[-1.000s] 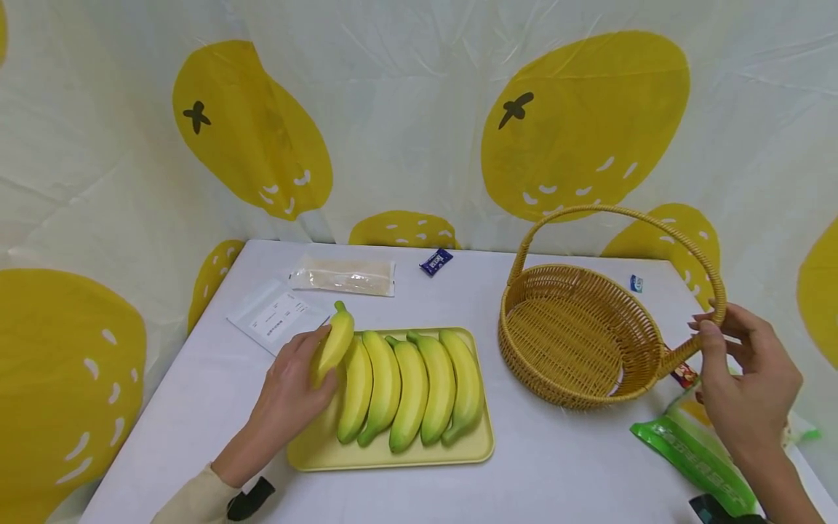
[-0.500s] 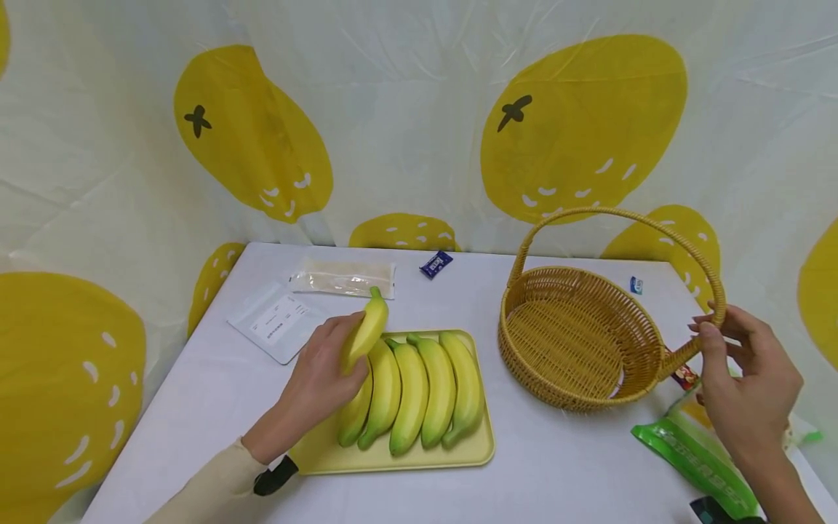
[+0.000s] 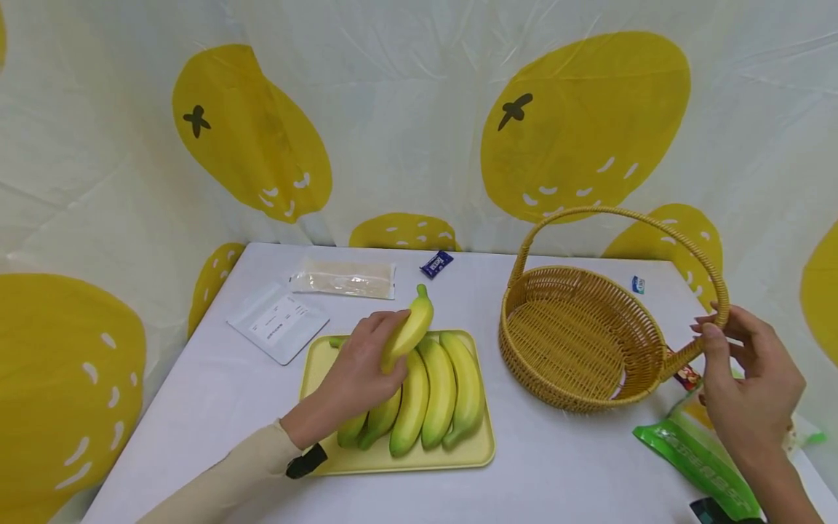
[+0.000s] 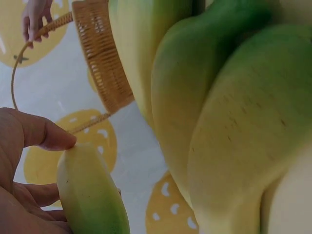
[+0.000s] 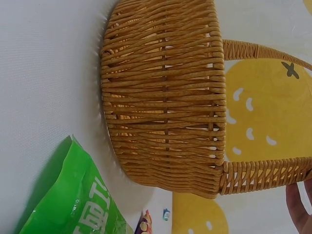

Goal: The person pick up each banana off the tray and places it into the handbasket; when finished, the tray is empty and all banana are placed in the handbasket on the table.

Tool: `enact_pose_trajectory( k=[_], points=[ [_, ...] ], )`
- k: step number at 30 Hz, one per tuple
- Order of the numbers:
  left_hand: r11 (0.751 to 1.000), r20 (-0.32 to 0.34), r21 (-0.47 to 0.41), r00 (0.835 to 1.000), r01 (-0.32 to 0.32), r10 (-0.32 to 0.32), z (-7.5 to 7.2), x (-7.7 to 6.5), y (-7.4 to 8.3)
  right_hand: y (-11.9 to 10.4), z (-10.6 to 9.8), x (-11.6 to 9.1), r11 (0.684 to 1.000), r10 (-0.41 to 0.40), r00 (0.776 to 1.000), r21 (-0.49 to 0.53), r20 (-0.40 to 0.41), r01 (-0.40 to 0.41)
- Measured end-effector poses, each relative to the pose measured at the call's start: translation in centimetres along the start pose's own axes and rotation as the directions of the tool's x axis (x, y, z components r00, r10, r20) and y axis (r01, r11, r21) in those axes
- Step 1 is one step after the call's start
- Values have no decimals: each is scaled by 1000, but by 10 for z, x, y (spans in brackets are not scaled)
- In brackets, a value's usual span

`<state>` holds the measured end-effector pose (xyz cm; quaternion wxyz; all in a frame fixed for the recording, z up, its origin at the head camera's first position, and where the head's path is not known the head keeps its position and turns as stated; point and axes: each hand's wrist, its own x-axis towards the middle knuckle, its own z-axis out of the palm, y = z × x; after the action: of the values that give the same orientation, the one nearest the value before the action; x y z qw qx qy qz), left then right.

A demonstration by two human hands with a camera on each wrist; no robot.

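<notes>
My left hand (image 3: 363, 367) grips a yellow banana (image 3: 414, 325) with a green stem, its thumb and fingers around the lower half. It is held over a pale yellow tray (image 3: 458, 460), where several more bananas (image 3: 440, 393) lie side by side, partly hidden by the hand. In the left wrist view the held banana (image 4: 90, 190) shows below the thumb. At the right, my right hand (image 3: 753, 386) holds the handle of a brown wicker basket (image 3: 569, 342) between thumb and fingers. Nothing lies inside the basket, which stands on the white table.
A green snack bag (image 3: 700, 451) lies beneath the right hand, with a small red packet (image 3: 686, 376) by the basket. Behind the tray are a white labelled pouch (image 3: 278, 320), a clear packet (image 3: 343, 279) and a blue wrapper (image 3: 436, 264). A tiny blue packet (image 3: 638, 284) lies behind the basket.
My left hand has carried the banana rightward from the tray's left side, across the other bananas. The right hand and the basket have stayed in place.
</notes>
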<state>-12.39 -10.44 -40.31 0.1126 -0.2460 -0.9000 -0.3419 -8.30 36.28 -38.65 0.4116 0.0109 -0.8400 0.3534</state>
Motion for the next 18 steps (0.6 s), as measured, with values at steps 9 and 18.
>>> enact_pose_trajectory(
  k=[9, 18],
  points=[
    [996, 77, -18, 993, -88, 89, 17, 20, 15, 2, -1, 2, 998, -31, 1000, 54, 7, 31],
    [990, 127, -58, 983, -129, 135, 32, 40, 28, 1, 4, -3, 1000, -3, 1000, 17, -26, 3]
  ],
)
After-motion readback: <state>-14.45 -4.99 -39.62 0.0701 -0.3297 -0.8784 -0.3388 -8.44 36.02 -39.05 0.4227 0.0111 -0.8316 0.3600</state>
